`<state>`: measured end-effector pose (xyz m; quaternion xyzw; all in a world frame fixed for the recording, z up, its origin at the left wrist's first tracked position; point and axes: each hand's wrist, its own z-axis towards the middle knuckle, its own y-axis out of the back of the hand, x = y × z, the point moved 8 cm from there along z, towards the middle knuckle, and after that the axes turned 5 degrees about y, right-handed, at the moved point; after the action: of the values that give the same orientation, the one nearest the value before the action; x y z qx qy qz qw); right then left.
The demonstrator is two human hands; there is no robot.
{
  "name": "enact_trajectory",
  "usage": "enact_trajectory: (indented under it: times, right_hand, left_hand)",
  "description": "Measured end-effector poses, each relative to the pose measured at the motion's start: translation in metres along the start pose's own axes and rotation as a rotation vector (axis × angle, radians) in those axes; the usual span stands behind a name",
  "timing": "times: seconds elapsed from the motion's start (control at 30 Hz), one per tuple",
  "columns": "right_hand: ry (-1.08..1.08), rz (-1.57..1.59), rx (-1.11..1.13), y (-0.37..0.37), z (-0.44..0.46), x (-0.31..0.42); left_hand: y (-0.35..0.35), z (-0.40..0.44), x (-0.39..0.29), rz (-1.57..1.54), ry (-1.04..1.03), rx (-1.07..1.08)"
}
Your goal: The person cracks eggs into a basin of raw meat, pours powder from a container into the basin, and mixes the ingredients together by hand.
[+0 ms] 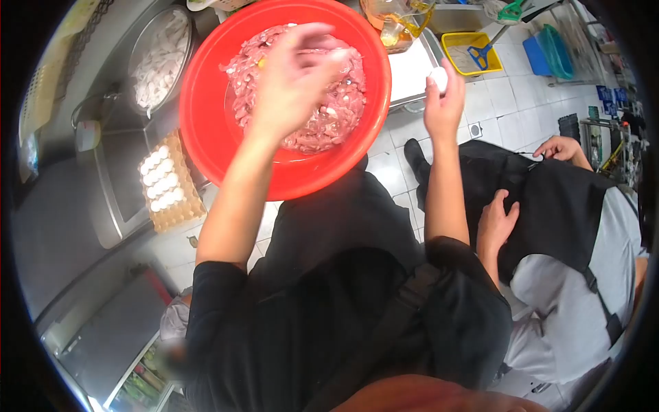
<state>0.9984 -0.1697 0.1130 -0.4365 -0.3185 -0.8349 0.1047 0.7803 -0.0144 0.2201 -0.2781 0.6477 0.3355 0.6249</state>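
Observation:
A large red basin (285, 182) holds sliced raw meat (343, 103) in some liquid. A small yellow spot, perhaps yolk, shows beside my left hand. Over the meat, my left hand (292, 86) has its fingers apart and slightly blurred, with nothing visible in it. To the right of the basin, my right hand (445, 103) is raised and grips a white egg (438, 79) between thumb and fingers. A cardboard egg tray (180, 214) with several white eggs (161, 180) lies at the basin's lower left.
A metal bowl (185, 58) of pale strips stands left of the basin. Behind my right hand are a white tray (410, 74) and a yellow tub (494, 58). A person in a black apron (559, 213) is close on my right, both hands low.

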Motion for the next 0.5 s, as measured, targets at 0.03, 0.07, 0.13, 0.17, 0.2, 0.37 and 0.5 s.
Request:
enact_trajectory:
  times: [0.03, 0.07, 0.13, 0.17, 0.2, 0.37, 0.5]
  right_hand:
    - [0.050, -0.138, 0.012, -0.011, -0.014, -0.014]
    - [0.101, -0.274, 0.025, -0.022, -0.029, -0.025]
    - [0.078, -0.382, 0.166, -0.050, -0.053, -0.050]
    - [0.048, -0.498, 0.304, -0.063, -0.063, -0.062]
    - [0.138, -0.512, 0.289, -0.065, -0.060, -0.061]
    - [-0.534, 0.459, -0.015, -0.021, -0.032, -0.076]
    - [-0.254, 0.654, 0.053, -0.029, 0.002, 0.049]
  left_hand:
    - [0.026, -0.009, 0.001, 0.007, -0.051, -0.044]
    - [0.056, -0.019, 0.001, 0.050, -0.076, -0.126]
    - [0.112, -0.048, 0.009, 0.024, -0.010, -0.307]
    - [0.140, -0.063, 0.015, 0.034, -0.021, -0.357]
    - [0.167, -0.081, 0.021, 0.090, 0.014, -0.436]
    - [0.287, -0.180, 0.068, 0.018, 0.086, -0.738]
    - [0.360, -0.255, 0.110, 0.022, 0.131, -0.953]
